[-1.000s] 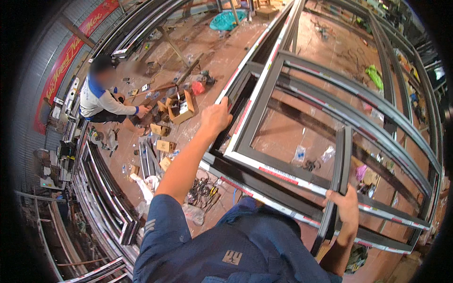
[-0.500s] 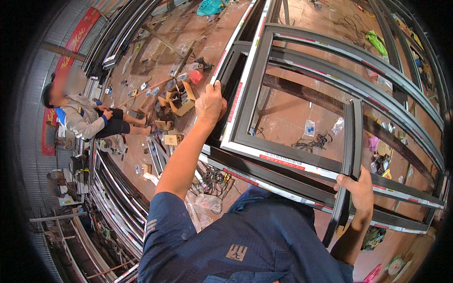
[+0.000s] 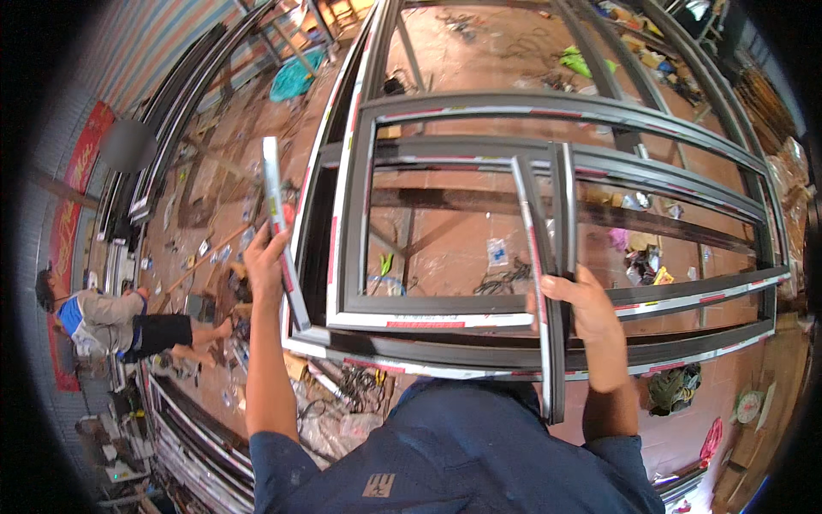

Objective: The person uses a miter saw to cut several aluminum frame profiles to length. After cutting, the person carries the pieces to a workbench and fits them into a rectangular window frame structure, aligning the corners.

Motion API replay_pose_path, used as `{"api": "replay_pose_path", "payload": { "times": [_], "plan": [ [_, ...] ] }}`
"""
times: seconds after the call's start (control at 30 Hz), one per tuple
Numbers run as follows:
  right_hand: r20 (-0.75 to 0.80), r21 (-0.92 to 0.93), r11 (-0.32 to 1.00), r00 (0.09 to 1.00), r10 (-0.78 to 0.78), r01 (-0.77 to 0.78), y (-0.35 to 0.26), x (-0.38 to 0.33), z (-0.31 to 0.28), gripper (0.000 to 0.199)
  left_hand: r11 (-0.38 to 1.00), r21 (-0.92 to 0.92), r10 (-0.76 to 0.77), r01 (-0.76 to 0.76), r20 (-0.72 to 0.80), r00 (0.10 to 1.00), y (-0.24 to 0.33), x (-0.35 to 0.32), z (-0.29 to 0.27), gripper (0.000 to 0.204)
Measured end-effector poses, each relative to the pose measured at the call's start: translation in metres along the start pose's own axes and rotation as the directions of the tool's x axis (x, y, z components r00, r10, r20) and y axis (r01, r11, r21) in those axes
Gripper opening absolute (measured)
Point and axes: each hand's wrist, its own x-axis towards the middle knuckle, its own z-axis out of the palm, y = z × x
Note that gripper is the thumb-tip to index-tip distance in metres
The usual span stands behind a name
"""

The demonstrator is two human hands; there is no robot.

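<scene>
My left hand (image 3: 267, 264) is closed around a short silver-and-white profile strip (image 3: 273, 184), tilted beside the left edge of the large dark metal frame (image 3: 411, 354). The strip's lower end overlaps the frame's near-left corner. My right hand (image 3: 586, 313) grips short dark profile bars (image 3: 552, 377), upright in the view and spread slightly apart at the top. They cross over the near rail of a smaller dark frame (image 3: 428, 306) lying on the large one. White and red film covers parts of the frames. My right fingertips are partly hidden behind the bars.
A person (image 3: 111, 321) sits at the left by the corrugated wall. Long dark profiles (image 3: 184, 111) lie behind. Below the frames are cables (image 3: 505, 278), plastic scraps and a teal bag (image 3: 295, 75). A clock-like dial (image 3: 749, 406) lies at the lower right.
My left hand has moved left off the frame's edge and now holds the strip out. My right hand and its bars have shifted left. The view has turned, with the frames appearing further left.
</scene>
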Motion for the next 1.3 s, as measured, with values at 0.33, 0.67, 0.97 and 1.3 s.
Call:
{"api": "replay_pose_path", "payload": {
  "times": [0.33,0.67,0.97,1.3],
  "plan": [
    [0.135,0.435,0.900,0.990,-0.043,-0.020,0.018,0.073,0.078,0.053,0.979,0.205,-0.068,-0.019,0.406,0.911,0.092,-0.103,0.185,0.055],
    [0.013,0.439,0.892,0.992,-0.123,0.105,0.037,0.089,0.074,0.042,0.920,0.308,0.027,-0.241,0.565,0.825,0.108,-0.116,0.219,0.053],
    [-0.132,0.363,0.927,0.990,-0.050,0.096,0.050,0.099,0.069,0.053,0.952,0.198,-0.303,0.235,0.479,0.824,0.089,-0.104,0.192,0.033],
    [-0.136,0.375,0.926,0.990,0.019,0.034,0.049,0.096,0.072,0.043,0.762,0.645,0.012,-0.056,0.073,0.997,0.029,-0.012,0.025,0.052]
  ]
}}
